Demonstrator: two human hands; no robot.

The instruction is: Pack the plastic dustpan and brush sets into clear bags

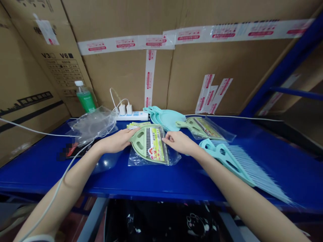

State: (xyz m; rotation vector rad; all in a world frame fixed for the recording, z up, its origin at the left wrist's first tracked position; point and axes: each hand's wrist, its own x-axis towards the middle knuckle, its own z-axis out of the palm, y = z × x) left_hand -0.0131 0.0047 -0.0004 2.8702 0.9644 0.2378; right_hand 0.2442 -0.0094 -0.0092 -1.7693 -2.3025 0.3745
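A green dustpan set with a printed card lies in a clear plastic bag (150,145) at the middle of the blue shelf (156,183). My left hand (116,141) rests on the bag's left top edge, fingers pinched on it. On the bag's right top corner sits my right hand (180,142), its fingers curled on the plastic. Just right of my right forearm lie light blue brushes (234,163) with long bristles.
A second bagged green set (204,129) and a stack of light blue dustpans (164,118) lie behind. Loose clear bags (92,125), a white power strip (132,115) with chargers, and a green bottle (85,96) stand at the back left. Cardboard boxes (191,67) wall the back.
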